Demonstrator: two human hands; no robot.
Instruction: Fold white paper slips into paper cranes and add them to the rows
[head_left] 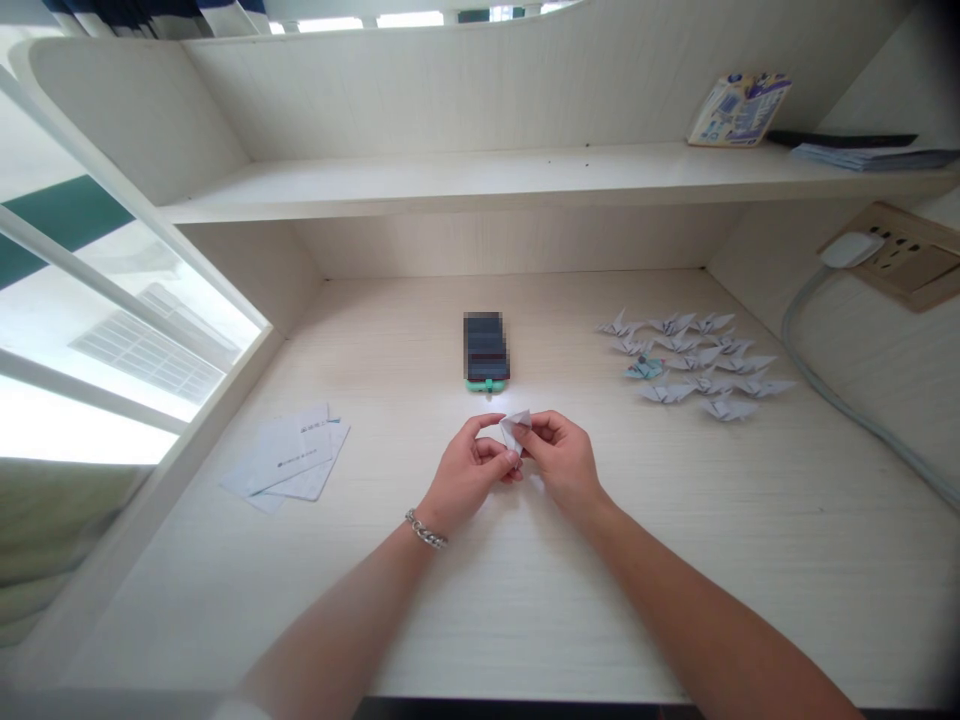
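The folded paper was held just above the desk, a little nearer than the phone — white, pointed, partly hidden by the hands; left hand was curled nearly shut, pinching its lower part; right hand was also nearly closed, pinching the other side, touching the left; a chain bracelet sat on the left wrist; phone lay just ahead, screen blurred, teal stand at its near end; paper cranes were grouped to the right; loose papers lay left on the desk. Risk — a loose pinch could let the paper spring open or lose a crease; too hard a squeeze could crumple its thin point.
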